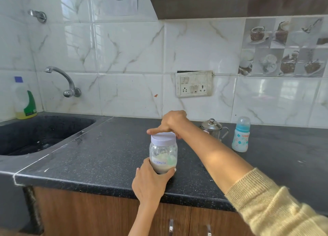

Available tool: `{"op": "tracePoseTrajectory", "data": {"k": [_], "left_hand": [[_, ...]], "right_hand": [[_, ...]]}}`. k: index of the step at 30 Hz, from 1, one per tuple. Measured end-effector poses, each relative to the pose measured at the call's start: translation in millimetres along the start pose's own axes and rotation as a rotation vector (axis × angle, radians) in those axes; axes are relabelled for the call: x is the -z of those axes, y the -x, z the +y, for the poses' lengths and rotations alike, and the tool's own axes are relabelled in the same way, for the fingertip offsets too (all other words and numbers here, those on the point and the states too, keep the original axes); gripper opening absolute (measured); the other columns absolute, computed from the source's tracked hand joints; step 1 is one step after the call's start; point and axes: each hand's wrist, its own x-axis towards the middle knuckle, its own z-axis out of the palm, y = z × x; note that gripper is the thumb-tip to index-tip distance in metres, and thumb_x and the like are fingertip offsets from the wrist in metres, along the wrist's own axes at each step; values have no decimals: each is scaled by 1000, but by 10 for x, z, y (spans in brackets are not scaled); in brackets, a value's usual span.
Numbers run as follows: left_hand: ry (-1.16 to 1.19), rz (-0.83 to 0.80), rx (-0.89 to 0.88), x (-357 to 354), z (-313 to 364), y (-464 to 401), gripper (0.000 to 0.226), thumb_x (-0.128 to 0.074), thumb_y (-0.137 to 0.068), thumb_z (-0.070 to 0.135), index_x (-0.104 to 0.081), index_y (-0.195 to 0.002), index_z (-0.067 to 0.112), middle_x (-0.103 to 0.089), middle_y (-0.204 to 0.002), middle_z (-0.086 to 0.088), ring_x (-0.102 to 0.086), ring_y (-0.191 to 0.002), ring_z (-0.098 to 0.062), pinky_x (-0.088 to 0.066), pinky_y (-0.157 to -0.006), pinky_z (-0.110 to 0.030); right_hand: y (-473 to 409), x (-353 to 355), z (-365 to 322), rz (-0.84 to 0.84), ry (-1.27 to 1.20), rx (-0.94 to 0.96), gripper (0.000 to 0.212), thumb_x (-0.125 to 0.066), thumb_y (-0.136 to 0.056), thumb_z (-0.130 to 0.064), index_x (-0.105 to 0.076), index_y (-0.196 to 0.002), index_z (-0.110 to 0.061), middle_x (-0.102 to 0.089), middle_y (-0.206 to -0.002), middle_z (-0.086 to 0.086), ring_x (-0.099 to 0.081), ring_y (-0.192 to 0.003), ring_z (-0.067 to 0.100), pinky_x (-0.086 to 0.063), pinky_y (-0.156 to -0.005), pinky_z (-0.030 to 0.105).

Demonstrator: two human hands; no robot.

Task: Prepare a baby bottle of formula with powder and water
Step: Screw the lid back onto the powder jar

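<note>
A clear plastic formula jar [163, 153] with a handwritten "Formula" label holds pale powder and what looks like a green scoop. It stands on the black counter [110, 157]. My left hand [152, 180] wraps around its base from the front. My right hand [171, 123] reaches over from the right, fingers closed on the white lid [163, 138], which sits on the jar. A blue baby bottle [241, 135] with a clear cap stands at the back right, apart from both hands. A small steel kettle [213, 128] with a lid stands just left of it, partly hidden by my right arm.
A dark sink [35, 134] lies at the left under a wall tap [62, 79]. A bottle of yellow dish liquid [24, 101] stands at the sink's back corner. A switch and socket panel [194, 84] is on the tiled wall. Wooden cabinet doors run below the counter edge.
</note>
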Motion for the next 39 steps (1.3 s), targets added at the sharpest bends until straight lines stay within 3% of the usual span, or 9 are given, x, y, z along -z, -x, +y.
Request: {"op": "tracePoseTrajectory", "data": {"k": [3, 7, 14, 18, 22, 28, 34, 36, 39], "left_hand": [[2, 4, -2, -10, -5, -2, 67, -63, -55, 75, -48, -104, 31, -63, -95, 13, -59, -99, -15, -48, -75, -31], [6, 14, -8, -16, -6, 1, 68, -64, -56, 74, -48, -106, 30, -63, -95, 13, -60, -100, -15, -48, -77, -31], [-1, 25, -14, -13, -7, -6, 68, -65, -57, 73, -48, -106, 30, -63, -96, 12, -60, -98, -15, -47, -74, -30], [-1, 30, -15, -30, -23, -12, 68, -65, -56, 74, -48, -106, 30, -64, -97, 12, -61, -99, -15, -49, -76, -31], [12, 40, -25, -31, -21, -16, 67, -66, -56, 73, -48, -104, 29, -63, -94, 12, -60, -94, -15, -49, -72, -30], [9, 46, -36, -8, -1, -12, 66, -66, -57, 71, -49, -104, 28, -56, -88, 14, -58, -90, -14, -41, -65, -26], [-17, 20, -10, 0, 21, -18, 67, -66, -57, 72, -50, -105, 28, -62, -91, 12, -58, -90, -14, -40, -64, -26], [-36, -2, 2, 18, 31, -13, 69, -67, -56, 72, -50, -105, 27, -64, -94, 11, -59, -93, -16, -42, -65, -28], [-46, -147, -18, 74, -26, -65, 74, -72, -56, 67, -49, -111, 24, -63, -103, 9, -57, -104, -20, -45, -73, -32]], "right_hand": [[13, 75, 100, -38, -93, -35, 93, -28, -66, -92, -64, -99, -13, -64, -92, 4, -61, -102, 25, -36, -75, 29], [12, 220, 175, -196, -99, 140, 98, -69, -60, -73, -42, -140, -23, -55, -135, 4, -65, -103, 23, -51, -85, 30], [-55, -34, -12, 69, 95, 25, 76, -34, -66, -90, -51, -66, -16, -53, -61, -2, -58, -72, 18, -34, -55, 22], [-59, -35, 25, 30, 74, -47, 87, -23, -58, -97, -55, -69, -17, -55, -62, -3, -61, -73, 16, -39, -63, 23], [-19, 116, 177, -165, -56, 142, 85, -64, -57, -79, -59, -117, -20, -67, -113, 4, -68, -94, 21, -52, -79, 29], [-39, 27, 197, -51, -143, 215, 64, -75, -54, -66, -63, -96, -18, -72, -101, 0, -72, -77, 16, -53, -71, 27], [6, -214, 314, 80, -420, 175, 66, -72, -52, -73, -45, -60, -14, -53, -57, 2, -55, -57, 22, -38, -58, 27], [8, -528, 428, 170, -707, 221, 74, -68, -50, -77, -54, -70, -7, -59, -70, 6, -55, -68, 27, -44, -64, 32], [113, -1175, 526, 188, -1107, 216, 105, -76, -41, -70, -56, -127, -14, -65, -123, -1, -63, -108, 14, -51, -95, 37]]}}
